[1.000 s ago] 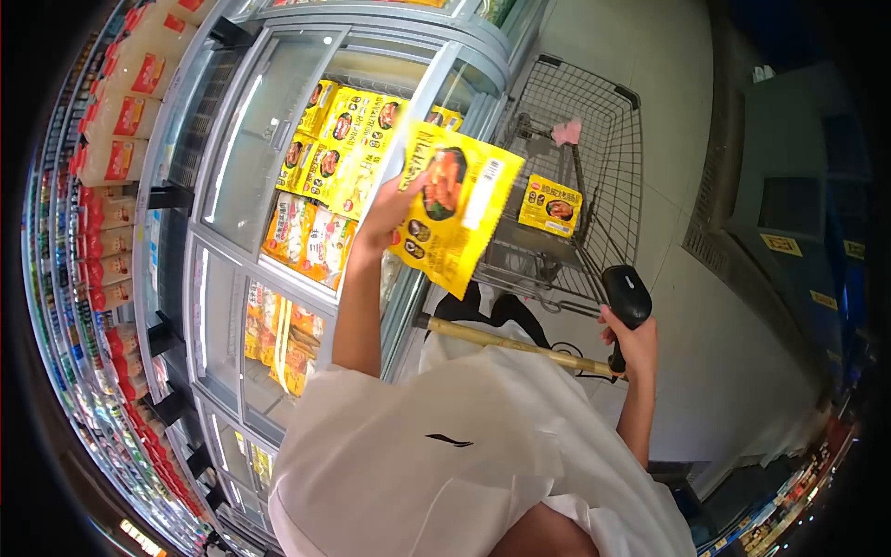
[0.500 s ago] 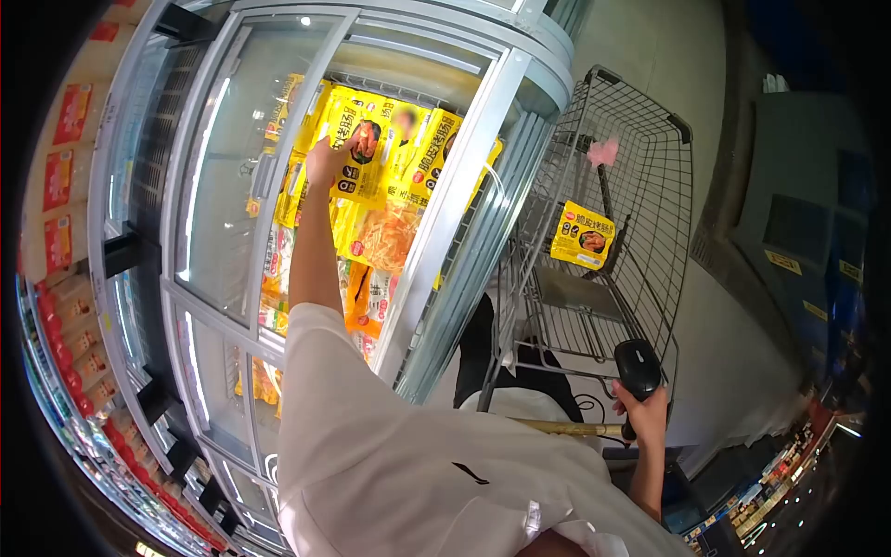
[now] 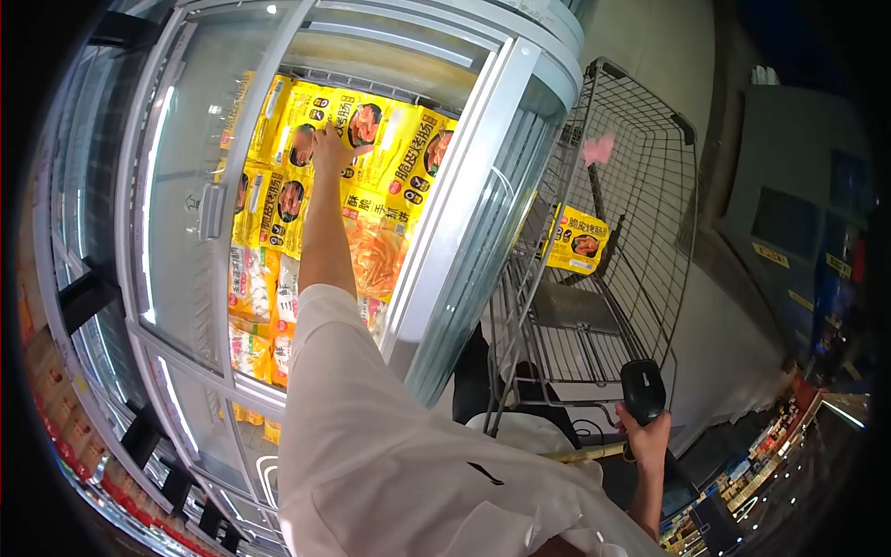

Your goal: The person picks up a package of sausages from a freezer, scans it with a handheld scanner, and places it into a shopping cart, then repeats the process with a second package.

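Observation:
My left hand point(image 3: 334, 151) reaches into the freezer and rests over a yellow sausage package point(image 3: 376, 116), its thumb stretched to the right and its fingers apart. More yellow packages point(image 3: 280, 202) lie left of and below it, and a pack picturing orange-brown food point(image 3: 376, 255) lies nearer to me. My right hand point(image 3: 647, 434) is wrapped round the grip of a black handheld device point(image 3: 642, 390) at the cart's near end. One yellow package point(image 3: 576, 239) is inside the wire shopping cart point(image 3: 650, 306).
The freezer has a sliding glass lid point(image 3: 190, 213) and a metal frame edge point(image 3: 464, 176) between it and the cart. A pink item point(image 3: 598, 148) is at the cart's far part. White and orange bags point(image 3: 252, 283) lie in the freezer's nearer part.
The view has shifted over the freezer, showing more packages at left. My left hand has moved along the yellow packages, its thumb now spread. My right hand still holds the device.

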